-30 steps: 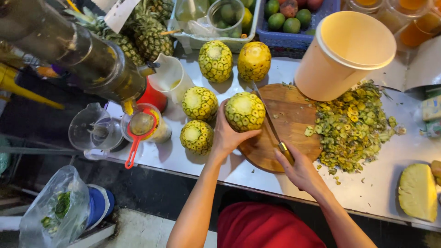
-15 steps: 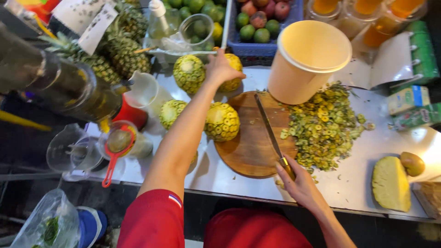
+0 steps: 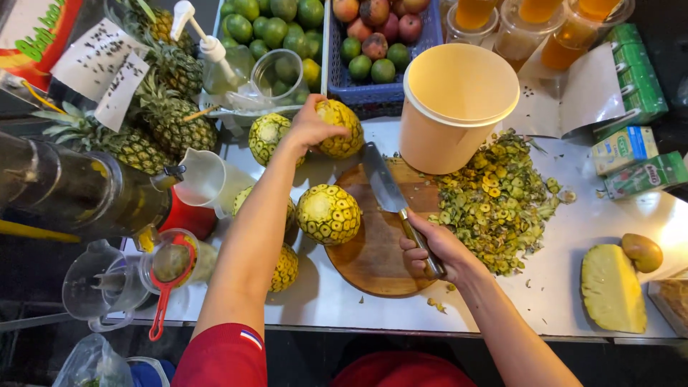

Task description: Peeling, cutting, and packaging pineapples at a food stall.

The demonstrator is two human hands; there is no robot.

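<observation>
My left hand [image 3: 309,125] reaches to the back of the counter and grips a peeled yellow pineapple [image 3: 342,127]. My right hand [image 3: 430,247] is closed on the handle of a large knife [image 3: 385,186], whose blade lies over the round wooden cutting board [image 3: 373,258]. Another peeled pineapple [image 3: 328,213] sits on the board's left edge. A greener peeled pineapple [image 3: 266,136] rests beside my left hand. Two more lie under my left forearm, mostly hidden.
A big cream bucket [image 3: 451,107] stands behind the board. Pineapple peel scraps [image 3: 502,201] are heaped to its right. A cut pineapple half [image 3: 609,287], juice cartons [image 3: 631,143], a blue basket of fruit [image 3: 373,43], whole pineapples [image 3: 158,107], a white jug [image 3: 204,179] and a juicer [image 3: 79,193] surround the board.
My left hand let go of the pineapple on the board, reached back and closed on the yellow pineapple. The knife swung more upright over the board.
</observation>
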